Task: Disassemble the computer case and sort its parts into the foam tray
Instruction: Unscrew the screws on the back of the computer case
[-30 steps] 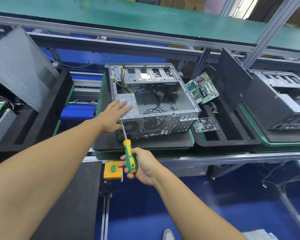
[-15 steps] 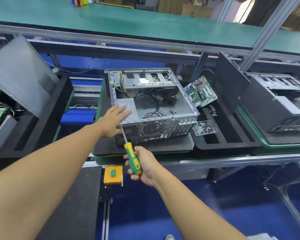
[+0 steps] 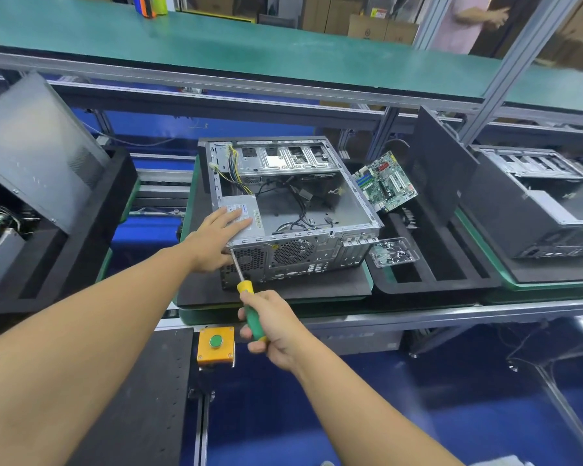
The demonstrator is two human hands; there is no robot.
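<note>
Computer case [image 3: 293,210] lies on its side on a black foam pad [image 3: 300,287] at mid-bench, open side up. Rear panel with the fan grilles faces the person, drive bays at the far end. The top of the tower, where the power supply [image 3: 246,218] sits, points to the person's left. Its long axis looks to run left to right along the rear panel, though the wide lens makes that hard to call.

Left hand [image 3: 216,237] is flat on the power supply with fingers straight and spread, pressing down. Right hand [image 3: 273,327] is wrapped round the green and yellow handle of the screwdriver [image 3: 244,286]. The shaft runs up and away to the left, with the tip at the upper left corner of the rear panel, just under the left thumb.

Step in hand, as I judge it, is backing out a power supply screw.
- Get the shaft square to the rear panel. It comes in at a slant now, so the tip could cam out.
- Push along the shaft while turning.
- Hold the left palm down so the supply does not drop or twist as the screws come free.
- Mind the thumb beside the tip.

The loose screw probably goes in the clear screw box [image 3: 394,253], on the foam tray [image 3: 445,264] just to the right of the case. A motherboard [image 3: 386,181] already leans in that tray, with a dark side panel [image 3: 441,169] upright behind it.
</note>
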